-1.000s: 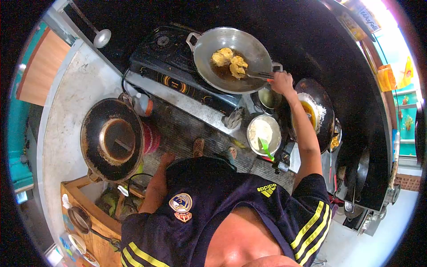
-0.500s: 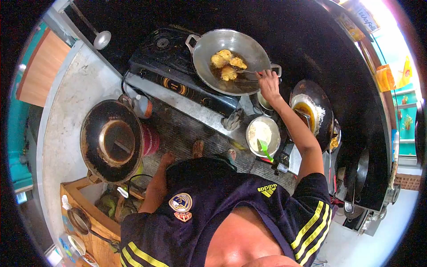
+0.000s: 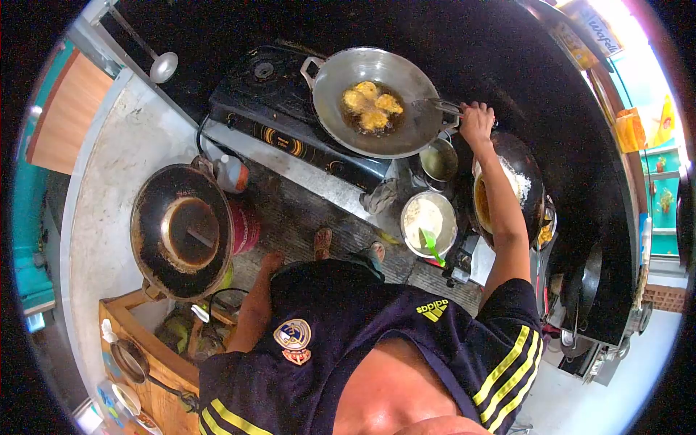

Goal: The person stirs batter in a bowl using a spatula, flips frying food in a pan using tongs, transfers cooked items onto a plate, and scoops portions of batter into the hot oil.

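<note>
Drawn back from over the four golden pieces (image 3: 374, 118) to the right edge of the silvery wok (image 3: 415, 87): right hand (image 3: 477, 122), fingers curled around a metal utensil (image 3: 442, 106), tip now away from the pieces. Nearest, on a dark shirt (image 3: 406, 312), yellow "adidas". Left hand (image 3: 273, 261) low over the floor (image 3: 286, 225), fingers too blurred to tell apart or together. Along the front counter's (image 3: 254, 154) near edge, a metal bowl (image 3: 449, 235) with a green-handled tool (image 3: 432, 245). Farther, a black stove (image 3: 239, 101), its round orange label unreadable. On it, the wok, pieces in oil mid-bottom. At the left counter's (image 3: 109, 188) inner edge, a blackened wok (image 3: 152, 239). Far upper right, "Wafell" on a package (image 3: 596, 29).
</note>
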Available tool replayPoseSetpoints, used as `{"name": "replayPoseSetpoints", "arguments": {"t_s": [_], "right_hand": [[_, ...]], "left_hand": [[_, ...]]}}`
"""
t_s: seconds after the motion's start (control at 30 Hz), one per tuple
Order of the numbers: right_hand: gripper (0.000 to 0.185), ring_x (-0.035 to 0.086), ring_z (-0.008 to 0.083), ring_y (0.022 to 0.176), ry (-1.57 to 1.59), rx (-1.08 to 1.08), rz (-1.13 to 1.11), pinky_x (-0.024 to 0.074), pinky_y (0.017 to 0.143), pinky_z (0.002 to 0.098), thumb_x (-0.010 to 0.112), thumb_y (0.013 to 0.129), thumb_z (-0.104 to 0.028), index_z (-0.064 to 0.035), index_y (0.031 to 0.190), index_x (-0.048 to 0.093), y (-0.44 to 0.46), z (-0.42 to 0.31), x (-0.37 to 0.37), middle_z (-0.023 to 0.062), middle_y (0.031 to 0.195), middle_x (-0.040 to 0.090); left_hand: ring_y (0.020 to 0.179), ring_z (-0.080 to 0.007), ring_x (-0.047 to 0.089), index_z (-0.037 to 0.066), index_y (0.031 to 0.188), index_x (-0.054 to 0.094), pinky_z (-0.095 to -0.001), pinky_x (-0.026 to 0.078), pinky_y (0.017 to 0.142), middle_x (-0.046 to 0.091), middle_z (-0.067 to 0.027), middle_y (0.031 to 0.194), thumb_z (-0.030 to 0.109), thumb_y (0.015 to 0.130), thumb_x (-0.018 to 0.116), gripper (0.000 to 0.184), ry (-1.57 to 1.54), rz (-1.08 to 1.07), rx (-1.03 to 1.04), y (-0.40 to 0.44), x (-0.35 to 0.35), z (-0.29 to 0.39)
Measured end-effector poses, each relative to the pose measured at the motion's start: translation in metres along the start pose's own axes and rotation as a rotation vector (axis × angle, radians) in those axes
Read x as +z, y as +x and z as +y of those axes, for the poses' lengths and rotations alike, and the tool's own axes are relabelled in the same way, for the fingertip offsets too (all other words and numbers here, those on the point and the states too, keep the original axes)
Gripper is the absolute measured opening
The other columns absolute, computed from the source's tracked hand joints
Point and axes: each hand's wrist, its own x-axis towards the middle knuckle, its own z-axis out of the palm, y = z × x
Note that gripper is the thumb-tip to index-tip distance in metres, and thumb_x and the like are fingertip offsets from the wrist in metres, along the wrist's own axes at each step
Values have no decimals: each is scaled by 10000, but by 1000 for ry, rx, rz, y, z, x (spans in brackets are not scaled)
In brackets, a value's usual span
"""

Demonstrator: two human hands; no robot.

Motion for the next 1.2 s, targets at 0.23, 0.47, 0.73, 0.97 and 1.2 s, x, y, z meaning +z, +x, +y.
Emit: {"name": "replayPoseSetpoints", "arguments": {"t_s": [0.23,0.47,0.73,0.97,1.2], "right_hand": [[299,587,272,924,153,-16,-51,466,718,410,670,757,-214,-155,1048,637,-9,-27,9,90,947,616],[278,587,284,919,226,9,-41,502,685,414,670,752,-213,-136,1019,668,-8,-45,52,106,966,619],[312,582,289,911,188,205,106,514,675,413,639,785,-211,-149,1091,631,-5,17,15,99,937,606],[273,607,292,885,235,58,-34,530,671,398,666,774,-216,-175,1045,666,-18,3,26,104,923,618],[342,602,309,864,210,202,69,526,652,402,674,758,-195,-159,1097,646,-16,6,16,121,915,615]], "left_hand": [[787,-310,627,77,815,676,-432,480,721,661,-135,809,368,784,542,322,9,-3,-165,3,11,-11],[851,-303,645,102,843,693,-404,497,767,670,-113,809,373,767,564,309,-117,5,-244,6,10,-7],[920,-312,635,140,993,682,-426,481,823,683,-113,918,430,820,536,368,-243,-110,-386,-12,-24,27],[916,-311,629,96,926,683,-423,475,829,677,-128,908,397,820,527,356,-48,-50,-136,-1,-9,11],[915,-327,619,73,862,684,-441,474,834,662,-161,917,338,808,516,318,-143,-172,-227,1,-21,17]]}}
